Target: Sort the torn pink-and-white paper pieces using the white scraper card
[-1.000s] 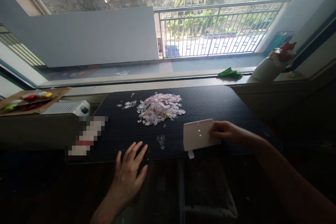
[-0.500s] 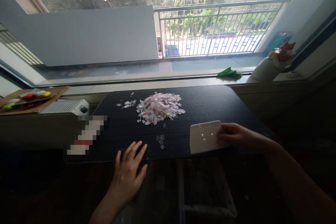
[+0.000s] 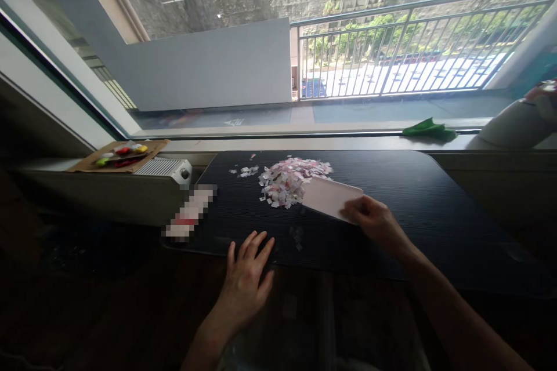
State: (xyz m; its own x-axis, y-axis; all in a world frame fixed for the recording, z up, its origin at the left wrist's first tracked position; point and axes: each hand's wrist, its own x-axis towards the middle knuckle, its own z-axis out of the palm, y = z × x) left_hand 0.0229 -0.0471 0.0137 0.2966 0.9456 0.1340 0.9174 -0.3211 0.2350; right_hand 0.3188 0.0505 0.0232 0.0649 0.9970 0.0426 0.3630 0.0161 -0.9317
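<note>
A heap of small white and pinkish paper pieces [image 3: 289,179] lies toward the back of the dark table [image 3: 391,185]. My right hand [image 3: 369,211] is closed on the right end of a flat white rectangular board [image 3: 331,197]. The board's left end overlaps the heap's right front side in view; whether it touches the pieces I cannot tell. At the table's front edge rests my left hand [image 3: 248,272], fingers spread, with nothing in it. Several clear little squares [image 3: 296,237] lie between that hand and the board. A few loose pieces [image 3: 249,171] sit left of the heap.
On the left, a pixelated pale strip [image 3: 191,214] lies at the table's edge. Beyond it stand a white slatted box with a knob [image 3: 167,170] and cardboard [image 3: 93,159] bearing colourful items. A green cloth [image 3: 429,129] and a white figure [image 3: 509,124] are on the windowsill.
The view has swung left. My right hand has moved the board forward and left across the table, up to the heap, and tilted it. My left hand stays spread at the front edge.
</note>
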